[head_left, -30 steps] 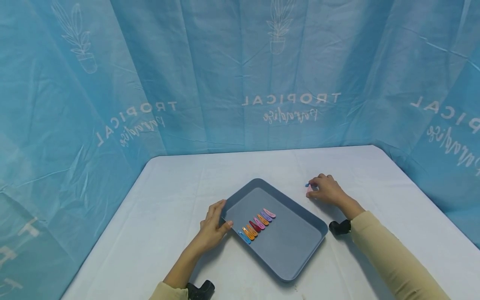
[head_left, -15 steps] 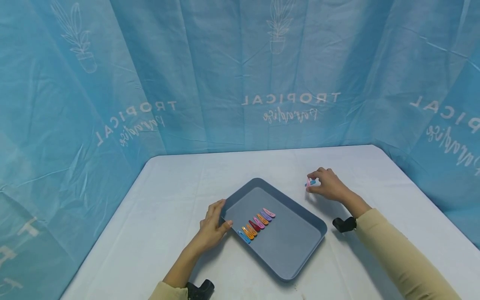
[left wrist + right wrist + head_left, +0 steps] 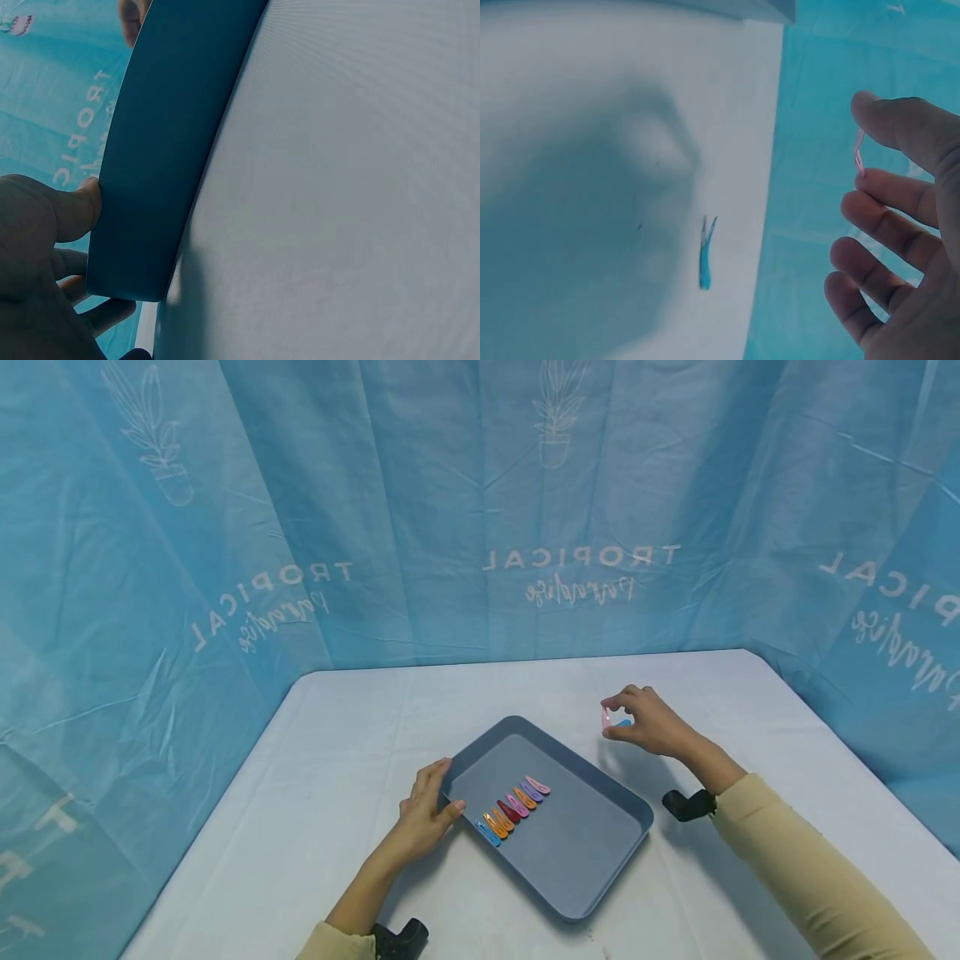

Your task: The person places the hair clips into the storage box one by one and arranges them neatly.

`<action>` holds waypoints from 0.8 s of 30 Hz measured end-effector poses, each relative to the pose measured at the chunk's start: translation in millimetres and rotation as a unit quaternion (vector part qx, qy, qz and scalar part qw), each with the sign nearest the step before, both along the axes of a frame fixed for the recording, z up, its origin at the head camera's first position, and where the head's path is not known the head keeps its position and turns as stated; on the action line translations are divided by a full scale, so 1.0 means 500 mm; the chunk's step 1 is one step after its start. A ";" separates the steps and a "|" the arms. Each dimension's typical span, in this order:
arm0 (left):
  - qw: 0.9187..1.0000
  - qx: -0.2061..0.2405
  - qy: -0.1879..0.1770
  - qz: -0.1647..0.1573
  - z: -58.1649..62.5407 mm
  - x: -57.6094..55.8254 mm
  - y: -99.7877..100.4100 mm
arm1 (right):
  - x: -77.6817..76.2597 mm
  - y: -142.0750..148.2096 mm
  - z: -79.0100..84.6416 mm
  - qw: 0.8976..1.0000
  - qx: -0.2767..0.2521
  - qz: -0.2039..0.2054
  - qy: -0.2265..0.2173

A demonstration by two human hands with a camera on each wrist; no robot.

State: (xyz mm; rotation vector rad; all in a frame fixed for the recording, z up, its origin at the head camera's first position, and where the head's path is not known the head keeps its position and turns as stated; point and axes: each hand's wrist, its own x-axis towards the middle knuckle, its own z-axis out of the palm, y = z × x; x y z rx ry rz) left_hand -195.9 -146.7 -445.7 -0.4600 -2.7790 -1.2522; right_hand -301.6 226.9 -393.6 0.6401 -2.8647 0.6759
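Observation:
A grey-blue tray [image 3: 577,847] lies at an angle on the white table. My left hand [image 3: 422,818] grips its left corner, thumb at the rim and fingers around the outside. Inside the tray, several snap hair clips line up in a slanted row, among them a red clip [image 3: 508,812] and a blue clip [image 3: 487,833]. Beyond the tray's right side, my right hand [image 3: 651,724] pinches a pink hair clip [image 3: 859,154] between thumb and forefinger, raised above the table. Beneath it, another blue hair clip [image 3: 706,259] lies on the cloth, partly seen between the fingers in the head view.
White cloth covers the table [image 3: 337,735]. Blue printed curtains [image 3: 450,527] hang along the back and both sides. Black wrist mounts [image 3: 688,806] sit on both forearms. The right hand casts a shadow on the cloth.
My right hand has lifted the pink hair clip off the table and moved slightly back and left, leaving the blue clip lying there. The left hand and tray stay practically still.

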 end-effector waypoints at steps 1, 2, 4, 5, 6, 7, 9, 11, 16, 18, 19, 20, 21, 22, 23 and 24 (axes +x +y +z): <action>1.000 0.002 -0.001 0.000 0.000 0.001 0.000 | 0.002 -0.003 0.003 1.000 0.000 0.006 0.002; 1.000 0.003 -0.002 0.001 0.000 0.001 0.000 | 0.005 -0.006 0.007 1.000 0.000 0.011 0.004; 1.000 0.002 0.000 0.000 0.000 0.002 0.000 | 0.011 -0.013 0.013 1.000 -0.002 0.019 0.004; 1.000 0.002 -0.001 0.001 0.000 0.002 0.000 | 0.013 -0.017 0.016 1.000 -0.004 0.024 0.004; 1.000 0.002 -0.004 0.002 0.001 0.002 0.000 | 0.016 -0.021 0.019 1.000 -0.007 0.027 0.002; 1.000 0.001 -0.004 0.001 0.001 0.001 0.000 | 0.018 -0.025 0.021 0.999 -0.008 0.031 0.001; 1.000 0.000 -0.004 0.001 0.001 0.001 0.000 | 0.023 -0.034 0.026 0.999 -0.011 0.038 -0.003; 1.000 0.001 -0.007 0.002 0.002 0.001 0.001 | 0.028 -0.042 0.030 0.999 -0.013 0.045 -0.007; 1.000 0.000 -0.006 0.004 0.003 0.002 0.001 | 0.037 -0.060 0.031 0.998 -0.017 0.065 -0.009; 1.000 -0.001 -0.006 0.003 0.003 0.002 0.001 | 0.039 -0.068 0.030 0.997 -0.015 0.073 -0.007; 1.000 -0.001 -0.005 0.003 0.003 0.002 0.001 | 0.041 -0.072 0.030 0.997 -0.017 0.077 -0.008; 1.000 -0.001 -0.005 0.003 0.003 0.002 0.000 | 0.041 -0.076 0.029 0.997 -0.019 0.081 -0.008; 1.000 -0.001 -0.003 0.002 0.003 0.003 0.000 | 0.042 -0.080 0.028 0.996 -0.021 0.085 -0.008; 1.000 0.000 -0.003 0.002 0.003 0.003 0.000 | 0.042 -0.083 0.026 0.996 -0.021 0.089 -0.007; 1.000 0.000 0.000 0.001 0.002 0.003 0.000 | 0.042 -0.086 0.025 0.995 -0.021 0.093 -0.008; 1.000 0.002 0.000 0.001 0.003 0.003 0.000 | 0.042 -0.090 0.024 0.995 -0.023 0.099 -0.010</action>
